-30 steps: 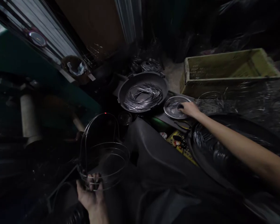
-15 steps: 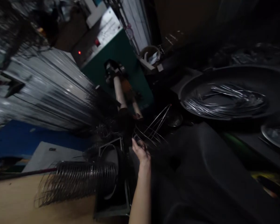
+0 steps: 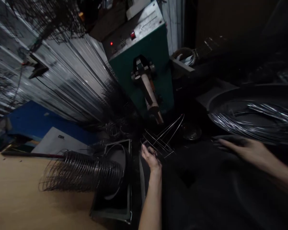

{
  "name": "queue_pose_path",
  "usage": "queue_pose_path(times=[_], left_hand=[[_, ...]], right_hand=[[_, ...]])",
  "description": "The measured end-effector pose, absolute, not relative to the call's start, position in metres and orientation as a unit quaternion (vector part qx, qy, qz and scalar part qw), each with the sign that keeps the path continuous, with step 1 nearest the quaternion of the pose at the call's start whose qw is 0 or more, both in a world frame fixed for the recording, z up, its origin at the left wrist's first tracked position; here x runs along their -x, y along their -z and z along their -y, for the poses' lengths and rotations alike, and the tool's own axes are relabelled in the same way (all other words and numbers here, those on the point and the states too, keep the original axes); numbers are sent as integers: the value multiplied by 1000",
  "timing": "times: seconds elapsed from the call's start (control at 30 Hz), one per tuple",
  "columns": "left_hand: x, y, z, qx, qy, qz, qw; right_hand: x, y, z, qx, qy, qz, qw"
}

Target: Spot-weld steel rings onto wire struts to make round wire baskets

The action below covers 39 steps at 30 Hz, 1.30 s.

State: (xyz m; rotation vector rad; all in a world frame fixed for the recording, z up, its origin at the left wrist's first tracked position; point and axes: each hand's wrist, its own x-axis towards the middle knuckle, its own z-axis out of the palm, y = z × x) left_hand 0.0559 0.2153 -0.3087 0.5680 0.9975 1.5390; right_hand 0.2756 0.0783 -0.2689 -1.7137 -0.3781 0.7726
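Observation:
A bent-wire frame (image 3: 168,129) with crossing straight and curved wires is held in my left hand (image 3: 151,156), whose fingers are closed around its near side. The frame sits just below the rod-like arms (image 3: 150,91) of a green machine (image 3: 153,51). At the right, my right hand (image 3: 242,147) reaches leftward, apart from the frame, over the dark cloth on my lap. Its fingers are drawn together; a small thin glint shows at their tips, too dark to name. Behind it lies a wide dark basin (image 3: 212,103) holding a bundle of shiny wires (image 3: 232,124).
Left of my arm, many wire rings (image 3: 86,172) hang on a rod beside a dark metal frame stand (image 3: 129,198). A blue panel (image 3: 45,116) and corrugated metal wall (image 3: 72,70) stand behind. A small round dish (image 3: 191,131) lies right of the wire frame.
My right hand has come up into clear view from the dim lower right, near the basin. My left hand keeps the wire frame. The whole view has shifted, with the machine now farther right.

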Motion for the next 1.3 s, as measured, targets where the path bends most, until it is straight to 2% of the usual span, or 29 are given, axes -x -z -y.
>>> queue_pose_path(times=[0.1, 0.27, 0.5, 1.3], left_hand=[[-50, 309, -217, -236, -662, -425, 571], [-38, 314, -226, -231, -661, -450, 555], [-26, 321, -240, -235, -633, -486, 554], [-24, 303, -255, -255, -604, -504, 562]], right_hand=[[-239, 247, -126, 654, -433, 129, 607], [-199, 239, -175, 580, -456, 144, 660], [-185, 248, -187, 497, -513, 110, 691], [-181, 238, -204, 539, -513, 67, 665]])
